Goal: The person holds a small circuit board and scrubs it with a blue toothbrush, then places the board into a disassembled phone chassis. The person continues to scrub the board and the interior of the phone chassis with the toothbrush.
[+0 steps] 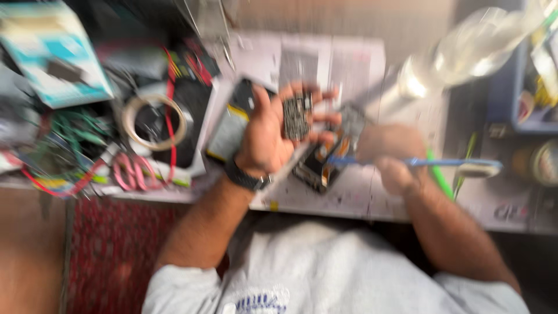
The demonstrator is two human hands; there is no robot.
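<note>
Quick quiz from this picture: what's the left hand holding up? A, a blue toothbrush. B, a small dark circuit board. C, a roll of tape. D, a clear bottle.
B: the left hand holds a small dark circuit board in its fingers, palm up, while the blue-handled brush is in the right hand and the roll of tape lies on the bench.

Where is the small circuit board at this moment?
In the head view, the circuit board sits in the raised left hand, centre frame, left of the right hand gripping a blue-handled tool.
</note>
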